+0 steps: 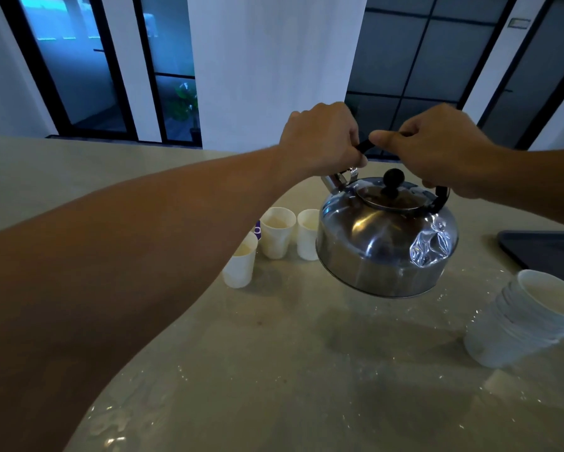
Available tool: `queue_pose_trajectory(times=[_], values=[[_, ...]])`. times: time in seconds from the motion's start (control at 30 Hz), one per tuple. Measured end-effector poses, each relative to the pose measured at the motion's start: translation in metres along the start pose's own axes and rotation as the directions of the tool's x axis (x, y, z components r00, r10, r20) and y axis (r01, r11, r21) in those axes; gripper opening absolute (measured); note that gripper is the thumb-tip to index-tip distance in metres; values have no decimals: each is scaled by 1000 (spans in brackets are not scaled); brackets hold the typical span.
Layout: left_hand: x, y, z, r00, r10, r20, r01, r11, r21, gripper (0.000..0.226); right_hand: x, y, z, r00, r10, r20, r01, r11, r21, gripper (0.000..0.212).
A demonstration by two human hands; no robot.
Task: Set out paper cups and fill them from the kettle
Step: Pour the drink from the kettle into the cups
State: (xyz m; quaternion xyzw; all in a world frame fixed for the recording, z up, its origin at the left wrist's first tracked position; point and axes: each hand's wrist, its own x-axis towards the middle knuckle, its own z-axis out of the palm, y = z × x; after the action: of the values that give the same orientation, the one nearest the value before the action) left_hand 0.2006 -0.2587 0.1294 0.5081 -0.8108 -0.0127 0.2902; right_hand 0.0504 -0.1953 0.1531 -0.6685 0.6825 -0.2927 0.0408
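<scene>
- The kettle (385, 243), steel with a dented right flank and a black-knobbed lid (392, 197), hangs in the air above the table (274, 370), tilted so its far-left side sits lower.
- Its black handle (364, 146) arches over the lid and both hands grasp it.
- The left hand (319, 141) has its fingers curled round the handle's left end, near the spout (334, 181).
- The right hand (437, 148) grips the handle's right part, thumb stretched along the top towards the left hand.
- Three paper cups stand upright to the left of the kettle: the near cup (239, 264), the middle cup (277, 233) and the far cup (307, 234), which the kettle body partly hides.
- A stack of cups (518, 321) stands at the right, well apart from the three.
- A dark tray (544, 249) lies at the right edge, behind the stack.
- The tabletop looks wet, with glinting drops.
</scene>
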Motion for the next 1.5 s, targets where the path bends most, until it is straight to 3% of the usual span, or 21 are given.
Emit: queue_pose_trajectory(times=[0.7, 1.5], values=[[6, 11, 35, 995, -49, 86, 49, 999, -1, 18, 15, 28, 7, 996, -74, 56, 82, 984, -161, 54], [7, 17, 39, 992, -45, 114, 44, 999, 11, 19, 12, 29, 8, 994, -57, 95, 73, 982, -177, 49]])
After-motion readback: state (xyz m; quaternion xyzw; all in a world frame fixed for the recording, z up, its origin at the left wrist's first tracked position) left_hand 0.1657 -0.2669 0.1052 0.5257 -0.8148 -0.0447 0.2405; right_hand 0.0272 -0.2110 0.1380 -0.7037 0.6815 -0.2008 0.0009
